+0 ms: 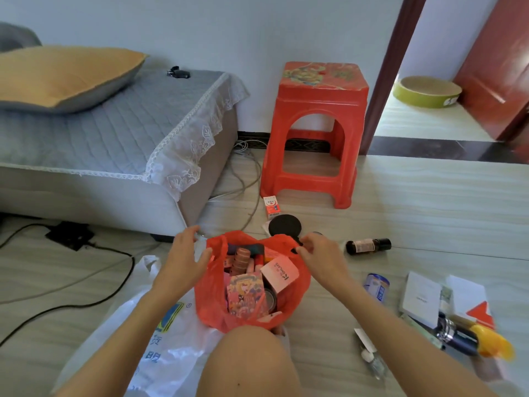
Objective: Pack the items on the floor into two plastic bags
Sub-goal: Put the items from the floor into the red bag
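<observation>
A red plastic bag (209, 299) stands open on the floor in front of my knee, filled with pink boxes and small cosmetics. My left hand (183, 253) hovers with relaxed fingers at the bag's left rim, beside its handle. My right hand (317, 253) pinches the bag's right handle near a black round item (284, 224). A white plastic bag (160, 348) with blue print lies flat under my left forearm. Loose on the floor are a dark brown bottle (367, 245), a blue-white can (377, 287), white boxes (420, 296), a dark and yellow bottle (469, 338), and a small red-white box (272, 207).
A red plastic stool (317, 130) stands against the wall behind the bag. A grey sofa (114, 144) with a lace cover fills the left. Black cables and a power strip (70, 233) run across the floor at left. A doorway opens at the right.
</observation>
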A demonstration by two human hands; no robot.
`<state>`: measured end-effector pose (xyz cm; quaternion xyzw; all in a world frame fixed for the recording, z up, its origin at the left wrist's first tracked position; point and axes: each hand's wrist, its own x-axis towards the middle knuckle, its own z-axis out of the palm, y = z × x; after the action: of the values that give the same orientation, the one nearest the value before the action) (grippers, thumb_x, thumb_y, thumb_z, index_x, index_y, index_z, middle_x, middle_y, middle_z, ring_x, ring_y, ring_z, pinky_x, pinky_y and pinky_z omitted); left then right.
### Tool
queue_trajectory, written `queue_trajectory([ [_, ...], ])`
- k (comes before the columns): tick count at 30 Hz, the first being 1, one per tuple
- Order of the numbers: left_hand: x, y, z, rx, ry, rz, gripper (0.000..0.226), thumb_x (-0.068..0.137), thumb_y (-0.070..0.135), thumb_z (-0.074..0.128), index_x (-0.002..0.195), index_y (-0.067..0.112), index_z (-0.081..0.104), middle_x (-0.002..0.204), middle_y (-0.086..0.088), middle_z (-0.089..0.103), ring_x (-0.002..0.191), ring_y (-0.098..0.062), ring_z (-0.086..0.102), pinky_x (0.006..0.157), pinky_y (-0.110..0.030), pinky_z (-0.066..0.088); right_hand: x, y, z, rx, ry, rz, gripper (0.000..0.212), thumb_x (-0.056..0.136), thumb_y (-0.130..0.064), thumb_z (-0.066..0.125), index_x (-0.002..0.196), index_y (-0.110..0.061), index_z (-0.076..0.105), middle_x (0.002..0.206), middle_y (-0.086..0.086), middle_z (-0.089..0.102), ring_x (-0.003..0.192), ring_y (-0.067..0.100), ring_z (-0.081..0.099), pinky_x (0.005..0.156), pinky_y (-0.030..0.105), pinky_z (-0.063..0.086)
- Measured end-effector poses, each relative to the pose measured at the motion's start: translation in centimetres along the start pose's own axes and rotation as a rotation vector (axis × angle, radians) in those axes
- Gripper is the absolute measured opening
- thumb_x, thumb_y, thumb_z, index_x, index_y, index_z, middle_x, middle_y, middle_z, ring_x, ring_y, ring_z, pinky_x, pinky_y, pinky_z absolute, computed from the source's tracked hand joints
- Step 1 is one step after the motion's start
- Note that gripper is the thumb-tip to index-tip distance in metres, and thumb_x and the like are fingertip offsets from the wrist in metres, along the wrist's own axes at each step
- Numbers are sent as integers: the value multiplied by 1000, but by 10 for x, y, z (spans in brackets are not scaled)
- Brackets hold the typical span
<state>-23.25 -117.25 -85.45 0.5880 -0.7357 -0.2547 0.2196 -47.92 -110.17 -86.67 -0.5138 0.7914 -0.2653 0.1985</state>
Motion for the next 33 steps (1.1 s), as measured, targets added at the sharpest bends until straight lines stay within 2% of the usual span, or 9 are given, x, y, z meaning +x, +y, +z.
queue_trajectory([
  [3,-8,20,-1,120,-74,219,52,88,23,58,135,10,39,131,-13,41,120,-27,45,98,-32,35,-12,6,-18,-103,29,-100,36,88,-30,57,122,-17,54,120,3,57,114,20,51,93,36,44],
  [6,-2,59,-5,284,-115,467,60,84,45,41,135,15,38,135,-10,40,120,-26,45,97,-35,40,-19,14,-51,-281,76,-247,53,86,-35,59,134,-18,44,135,2,48,125,21,43,102,33,37],
  [11,18,155,2,566,-22,813,58,78,43,49,123,8,54,118,-17,59,104,-32,62,83,-38,52,-23,38,-128,-501,222,-368,65,69,-35,78,124,-10,56,125,14,59,112,32,59,93,44,48],
  [14,18,207,34,696,-95,963,67,73,33,68,132,16,39,129,-17,51,116,-35,54,91,-46,49,-33,66,-168,-549,229,-325,64,83,-41,63,138,-15,41,142,10,43,130,28,42,109,42,31],
  [16,9,237,67,735,-134,1042,67,82,30,60,141,19,29,145,-13,34,133,-33,35,106,-47,34,-41,97,-190,-584,232,-287,64,89,-44,53,143,-20,30,150,6,31,138,23,30,114,38,21],
  [18,-5,260,103,669,-167,1038,60,89,30,51,143,18,26,150,-10,24,138,-28,24,111,-43,24,-54,131,-207,-622,208,-231,64,90,-44,51,144,-20,28,151,6,29,139,23,29,114,38,21],
  [25,-37,276,238,501,-404,1000,53,78,28,60,128,14,47,133,-14,48,116,-34,53,90,-42,48,-95,261,-217,-627,113,-21,61,81,-36,66,133,-9,48,134,16,52,123,34,50,100,47,39],
  [29,-42,263,309,559,-555,877,52,92,27,44,141,17,29,150,-7,26,138,-22,27,109,-34,25,-101,327,-196,-569,25,120,60,88,-36,56,140,-14,36,143,9,41,132,25,37,107,37,30],
  [33,-58,224,379,474,-667,686,53,93,30,45,142,17,28,150,-6,24,133,-24,32,103,-33,30,-98,387,-150,-519,-52,343,56,88,-39,53,137,-18,35,137,5,44,124,25,41,97,34,38],
])
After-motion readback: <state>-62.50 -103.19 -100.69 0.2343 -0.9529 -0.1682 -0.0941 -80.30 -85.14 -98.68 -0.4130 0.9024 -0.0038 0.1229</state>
